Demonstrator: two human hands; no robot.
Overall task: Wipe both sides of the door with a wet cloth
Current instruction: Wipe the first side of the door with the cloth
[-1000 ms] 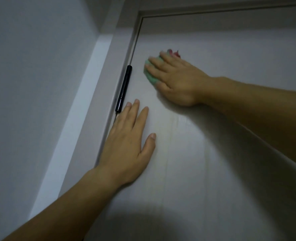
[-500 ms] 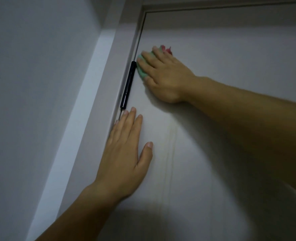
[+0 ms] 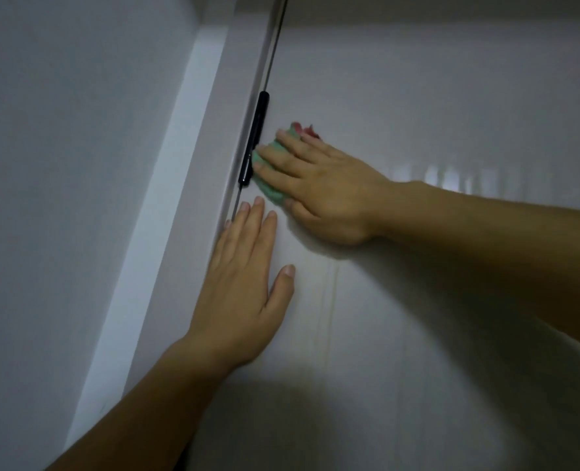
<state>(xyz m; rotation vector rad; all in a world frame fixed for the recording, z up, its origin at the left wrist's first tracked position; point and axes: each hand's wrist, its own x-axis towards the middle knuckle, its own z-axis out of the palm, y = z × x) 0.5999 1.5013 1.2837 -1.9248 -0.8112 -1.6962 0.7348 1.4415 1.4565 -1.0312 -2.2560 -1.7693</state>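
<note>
Seen from the head camera, the person's right hand (image 3: 326,188) lay flat over a green cloth (image 3: 271,191), fingers stretched straight and pressing it against the white door (image 3: 435,334) rather than curling round it. The cloth sat at the door's hinged edge, its left end touching the lower part of a black hinge (image 3: 254,139); a red patch of the same cloth (image 3: 303,129) showed past the fingertips.

Just below, the left hand (image 3: 244,294) rested palm-down on the door, fingers straight and together, thumb spread to the right, holding nothing. Its fingertips reached almost to the cloth and to the bottom of the hinge, and its little finger lay along the gap by the door frame (image 3: 213,198).

The door panel was pale, with faint vertical grain lines running down it below the right hand. A glossy streaked patch (image 3: 452,175) caught the light above the right forearm. A dark shadow spread over the lower part of the panel.

To the left of the frame stood a plain grey wall (image 3: 60,164), in dim light.
</note>
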